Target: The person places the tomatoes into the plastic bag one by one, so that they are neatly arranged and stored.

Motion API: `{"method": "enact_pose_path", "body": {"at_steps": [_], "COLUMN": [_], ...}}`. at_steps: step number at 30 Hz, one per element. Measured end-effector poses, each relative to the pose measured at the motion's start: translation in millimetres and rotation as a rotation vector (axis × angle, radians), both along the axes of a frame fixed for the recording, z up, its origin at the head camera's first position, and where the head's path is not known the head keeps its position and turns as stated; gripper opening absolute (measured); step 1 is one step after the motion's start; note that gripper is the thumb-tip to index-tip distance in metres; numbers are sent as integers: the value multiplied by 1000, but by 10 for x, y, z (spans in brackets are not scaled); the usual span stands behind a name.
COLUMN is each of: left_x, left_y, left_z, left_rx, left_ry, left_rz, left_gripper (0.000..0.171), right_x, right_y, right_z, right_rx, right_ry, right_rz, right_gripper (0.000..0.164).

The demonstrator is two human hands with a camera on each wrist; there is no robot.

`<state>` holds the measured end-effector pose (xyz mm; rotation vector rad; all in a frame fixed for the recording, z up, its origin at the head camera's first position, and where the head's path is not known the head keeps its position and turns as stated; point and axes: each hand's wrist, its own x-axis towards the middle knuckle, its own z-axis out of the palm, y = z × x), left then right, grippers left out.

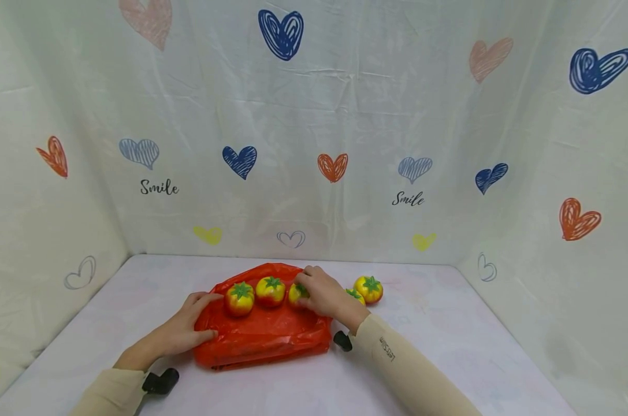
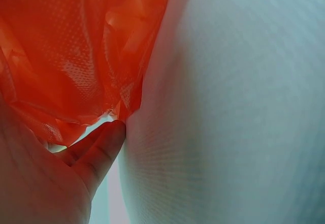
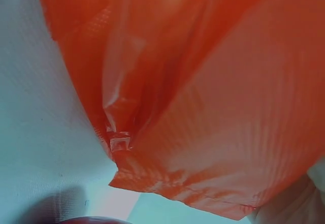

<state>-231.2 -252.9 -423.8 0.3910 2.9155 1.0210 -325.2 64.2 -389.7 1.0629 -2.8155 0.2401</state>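
Note:
A red plastic bag [image 1: 262, 346] lies on the table with its mouth spread. Two yellow-and-red toy tomatoes [image 1: 239, 299] with green star-shaped tops sit side by side on it. My right hand [image 1: 321, 292] curls its fingers over a third tomato [image 1: 295, 296], at the bag's right part, and partly covers it. At the bag's left edge is my left hand [image 1: 181, 326], thumb and fingers spread apart and touching the plastic. In the left wrist view, its straight fingers [image 2: 104, 150] meet the bag's creased edge [image 2: 124, 99]. Red plastic [image 3: 203, 107] fills most of the right wrist view.
Two more toy tomatoes [image 1: 368, 289] stand together on the white table [image 1: 423, 335], right of the bag, one partly behind my right wrist. A pale curtain [image 1: 365, 115] printed with hearts encloses the table at the back and sides. Black straps [image 1: 160, 381] show at the wrists.

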Motion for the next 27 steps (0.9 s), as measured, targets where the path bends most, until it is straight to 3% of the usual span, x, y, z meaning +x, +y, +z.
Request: {"method": "enact_pose_path", "body": {"at_steps": [16, 27], "left_x": [3, 6], "left_y": [7, 13], "left_z": [-1, 3], "left_rx": [1, 0], "left_ry": [11, 6], "left_rz": [-3, 1], "left_gripper": [69, 69], "right_x": [-27, 75], "right_y": [-45, 40], "right_z": [16, 146], "right_rx": [4, -67], "right_ry": [-13, -26], "right_rz": [-23, 15], "right_gripper": [38, 38]}}
